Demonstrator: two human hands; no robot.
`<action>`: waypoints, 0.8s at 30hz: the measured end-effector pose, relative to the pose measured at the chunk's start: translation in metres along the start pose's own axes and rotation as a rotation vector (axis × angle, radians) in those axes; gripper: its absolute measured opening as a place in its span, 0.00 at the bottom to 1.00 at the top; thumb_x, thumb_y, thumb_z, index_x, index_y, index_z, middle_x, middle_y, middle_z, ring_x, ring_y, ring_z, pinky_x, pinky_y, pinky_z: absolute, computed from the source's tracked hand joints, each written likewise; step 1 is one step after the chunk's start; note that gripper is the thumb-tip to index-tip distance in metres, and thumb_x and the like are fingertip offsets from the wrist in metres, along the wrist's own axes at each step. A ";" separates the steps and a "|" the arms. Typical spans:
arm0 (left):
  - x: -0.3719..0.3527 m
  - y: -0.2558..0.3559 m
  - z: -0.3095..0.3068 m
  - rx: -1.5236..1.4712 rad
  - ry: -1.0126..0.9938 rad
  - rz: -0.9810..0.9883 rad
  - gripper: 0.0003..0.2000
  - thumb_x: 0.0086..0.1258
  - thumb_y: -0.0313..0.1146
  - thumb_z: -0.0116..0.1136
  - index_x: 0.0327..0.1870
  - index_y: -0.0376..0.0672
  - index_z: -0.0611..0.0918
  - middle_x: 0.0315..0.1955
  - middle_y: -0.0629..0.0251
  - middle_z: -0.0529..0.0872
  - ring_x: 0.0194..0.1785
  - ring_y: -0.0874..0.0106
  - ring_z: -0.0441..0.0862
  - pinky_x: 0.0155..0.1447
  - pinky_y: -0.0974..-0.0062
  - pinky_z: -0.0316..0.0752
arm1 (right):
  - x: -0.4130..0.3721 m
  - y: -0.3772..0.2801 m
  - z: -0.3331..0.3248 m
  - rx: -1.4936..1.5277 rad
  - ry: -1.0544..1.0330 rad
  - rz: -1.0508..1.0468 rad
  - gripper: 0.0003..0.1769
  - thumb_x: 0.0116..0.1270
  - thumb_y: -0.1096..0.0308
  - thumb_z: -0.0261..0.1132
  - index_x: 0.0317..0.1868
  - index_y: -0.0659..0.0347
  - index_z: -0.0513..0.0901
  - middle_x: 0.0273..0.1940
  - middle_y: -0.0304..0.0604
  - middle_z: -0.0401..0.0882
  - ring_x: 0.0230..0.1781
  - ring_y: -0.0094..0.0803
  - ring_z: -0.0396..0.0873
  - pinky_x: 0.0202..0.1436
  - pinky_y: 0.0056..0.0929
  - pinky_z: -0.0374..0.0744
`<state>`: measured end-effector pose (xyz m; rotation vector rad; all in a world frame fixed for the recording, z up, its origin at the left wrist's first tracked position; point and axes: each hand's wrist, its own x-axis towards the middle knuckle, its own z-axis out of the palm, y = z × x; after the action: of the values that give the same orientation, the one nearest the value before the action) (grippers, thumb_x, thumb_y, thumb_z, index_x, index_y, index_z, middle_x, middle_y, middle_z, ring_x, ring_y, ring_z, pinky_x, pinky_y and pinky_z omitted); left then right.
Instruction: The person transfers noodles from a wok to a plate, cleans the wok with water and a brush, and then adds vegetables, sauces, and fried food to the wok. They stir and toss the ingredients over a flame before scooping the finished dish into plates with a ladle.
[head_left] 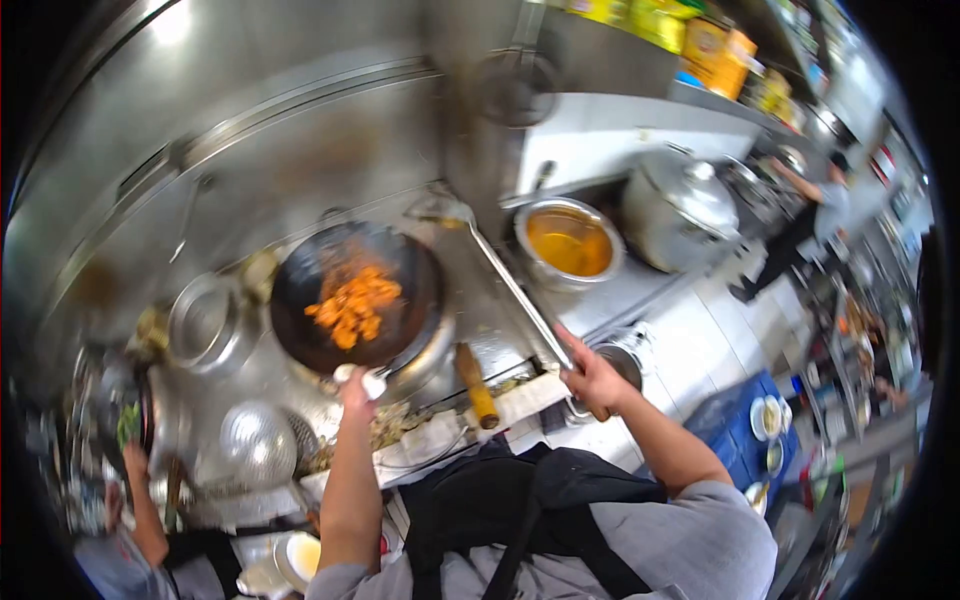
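My left hand (356, 392) is closed around a folded white cloth (372, 382), pressed at the near rim of a dark wok (300, 325). Orange, sauce-coated pieces of food (355, 305) lie bunched in the wok, some blurred by motion toward its far side. To the right, my right hand (594, 380) wraps the wooden end of a long metal-handled ladle (508, 280). Its blurred head is beyond the wok's right side, over the steel stovetop. Between my hands, a wooden-handled tool (475, 388) rests near the stove's front edge.
A steel bowl of orange-brown liquid (570, 242) and a large lidded pot (680, 205) stand right. Left are a round strainer (203, 322) and a perforated scoop (258, 442). One person (150, 510) works at far left; another (815, 215) stands at far right.
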<state>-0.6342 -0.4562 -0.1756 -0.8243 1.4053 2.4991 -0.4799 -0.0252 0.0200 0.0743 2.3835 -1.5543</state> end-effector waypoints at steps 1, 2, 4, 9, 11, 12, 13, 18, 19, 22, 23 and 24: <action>-0.002 0.001 -0.001 -0.018 -0.043 0.002 0.13 0.66 0.38 0.62 0.47 0.45 0.75 0.32 0.65 0.82 0.33 0.67 0.84 0.35 0.61 0.84 | -0.011 -0.013 -0.011 0.180 0.041 -0.027 0.48 0.69 0.77 0.60 0.80 0.37 0.42 0.26 0.33 0.67 0.26 0.22 0.74 0.28 0.25 0.77; -0.005 0.001 -0.005 -0.006 -0.030 -0.028 0.14 0.66 0.39 0.62 0.48 0.46 0.75 0.32 0.66 0.82 0.33 0.66 0.84 0.34 0.62 0.83 | -0.014 -0.002 -0.023 0.228 0.080 0.008 0.48 0.70 0.77 0.58 0.80 0.38 0.40 0.28 0.36 0.69 0.23 0.23 0.73 0.27 0.26 0.78; -0.011 0.000 -0.001 -0.108 -0.028 -0.042 0.14 0.67 0.41 0.62 0.48 0.48 0.75 0.33 0.66 0.82 0.32 0.64 0.85 0.32 0.64 0.83 | -0.019 0.022 -0.033 0.190 0.110 0.015 0.48 0.69 0.78 0.57 0.80 0.39 0.39 0.27 0.36 0.71 0.20 0.23 0.72 0.25 0.27 0.77; -0.015 0.003 0.001 -0.174 -0.107 -0.075 0.14 0.69 0.42 0.60 0.50 0.49 0.74 0.36 0.65 0.84 0.34 0.59 0.87 0.31 0.66 0.82 | -0.008 0.056 -0.042 -0.143 0.497 0.150 0.45 0.68 0.73 0.59 0.80 0.48 0.45 0.31 0.47 0.79 0.21 0.29 0.75 0.27 0.35 0.78; -0.013 0.007 0.000 -0.134 -0.117 -0.119 0.15 0.69 0.43 0.60 0.51 0.49 0.73 0.37 0.64 0.85 0.36 0.59 0.87 0.32 0.66 0.82 | 0.014 0.087 -0.044 -0.283 0.544 0.138 0.45 0.68 0.71 0.59 0.80 0.53 0.44 0.40 0.54 0.81 0.33 0.41 0.82 0.38 0.41 0.81; -0.009 0.009 0.000 -0.135 -0.118 -0.113 0.15 0.69 0.43 0.60 0.51 0.49 0.73 0.37 0.64 0.85 0.36 0.59 0.87 0.32 0.66 0.82 | 0.013 0.081 -0.054 -0.282 0.545 0.132 0.45 0.68 0.71 0.59 0.80 0.53 0.44 0.40 0.54 0.81 0.33 0.41 0.82 0.38 0.41 0.81; -0.007 0.010 -0.002 -0.116 -0.123 -0.135 0.15 0.69 0.42 0.60 0.51 0.49 0.73 0.38 0.63 0.85 0.37 0.59 0.87 0.33 0.65 0.82 | 0.006 0.054 -0.066 0.106 0.455 0.192 0.45 0.69 0.71 0.58 0.80 0.54 0.43 0.44 0.57 0.81 0.36 0.44 0.83 0.41 0.42 0.81; 0.002 0.005 0.002 -0.263 -0.100 -0.076 0.08 0.68 0.34 0.57 0.44 0.45 0.76 0.35 0.62 0.84 0.37 0.61 0.85 0.41 0.58 0.84 | 0.007 0.098 -0.050 -0.202 0.502 -0.028 0.44 0.70 0.72 0.58 0.80 0.46 0.43 0.30 0.42 0.75 0.19 0.28 0.71 0.23 0.33 0.75; -0.003 0.006 0.004 -0.243 -0.086 -0.069 0.06 0.69 0.33 0.57 0.43 0.45 0.76 0.34 0.62 0.84 0.37 0.63 0.85 0.41 0.58 0.84 | -0.012 0.045 -0.038 -0.005 0.444 0.075 0.45 0.70 0.74 0.57 0.80 0.41 0.44 0.27 0.39 0.72 0.19 0.26 0.71 0.23 0.29 0.74; -0.051 0.010 0.013 -0.250 -0.063 -0.033 0.05 0.70 0.33 0.55 0.42 0.44 0.77 0.32 0.63 0.83 0.35 0.64 0.84 0.41 0.58 0.84 | -0.037 -0.012 -0.031 0.158 0.167 -0.005 0.44 0.69 0.79 0.53 0.80 0.43 0.44 0.24 0.36 0.70 0.14 0.22 0.67 0.17 0.25 0.71; -0.087 0.024 0.030 -0.233 -0.013 -0.064 0.06 0.73 0.35 0.52 0.43 0.45 0.76 0.33 0.63 0.83 0.37 0.63 0.84 0.44 0.57 0.83 | -0.041 -0.021 -0.028 0.273 0.076 0.009 0.44 0.69 0.80 0.52 0.80 0.44 0.44 0.24 0.36 0.70 0.13 0.22 0.67 0.17 0.24 0.71; -0.115 0.036 0.044 -0.217 0.035 -0.102 0.07 0.75 0.37 0.49 0.44 0.45 0.75 0.34 0.63 0.83 0.38 0.63 0.84 0.47 0.55 0.83 | -0.040 -0.028 -0.023 0.386 -0.013 0.034 0.44 0.69 0.81 0.52 0.80 0.45 0.44 0.23 0.36 0.69 0.13 0.22 0.66 0.17 0.23 0.70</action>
<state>-0.5688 -0.4247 -0.0696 -0.9568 1.0835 2.6006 -0.4521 -0.0111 0.0648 0.1828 2.0290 -1.9681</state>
